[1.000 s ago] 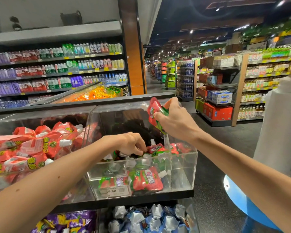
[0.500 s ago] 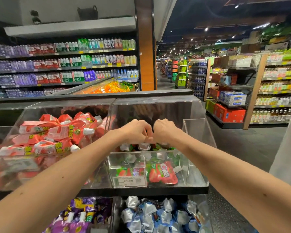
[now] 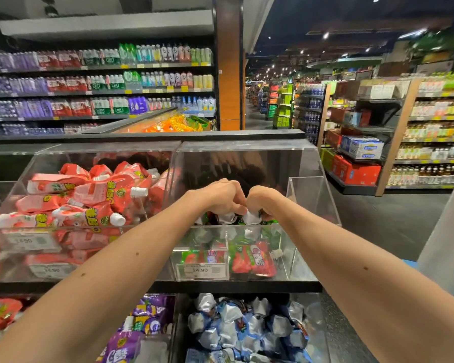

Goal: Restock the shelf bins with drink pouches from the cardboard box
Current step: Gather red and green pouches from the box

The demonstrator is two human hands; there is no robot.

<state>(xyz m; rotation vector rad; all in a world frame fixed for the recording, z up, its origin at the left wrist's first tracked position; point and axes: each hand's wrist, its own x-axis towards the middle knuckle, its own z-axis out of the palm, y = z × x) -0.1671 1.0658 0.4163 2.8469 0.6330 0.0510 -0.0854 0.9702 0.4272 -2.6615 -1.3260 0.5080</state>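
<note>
Having been lowered into the clear acrylic bin (image 3: 309, 195), the raised pouch is no longer seen above it. Left hand (image 3: 220, 197) and right hand (image 3: 264, 203) are set knuckle to knuckle inside the bin, curled over strawberry drink pouches (image 3: 252, 260); actual grip cannot be told.

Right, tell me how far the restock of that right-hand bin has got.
Done: the pink pouches in the next bin over are heaped high. In hand: the left hand and right hand curl onto green-and-red pouches inside the right bin. Left: that bin is filled only low down, with plenty of room above. The cardboard box is out of view.
</note>
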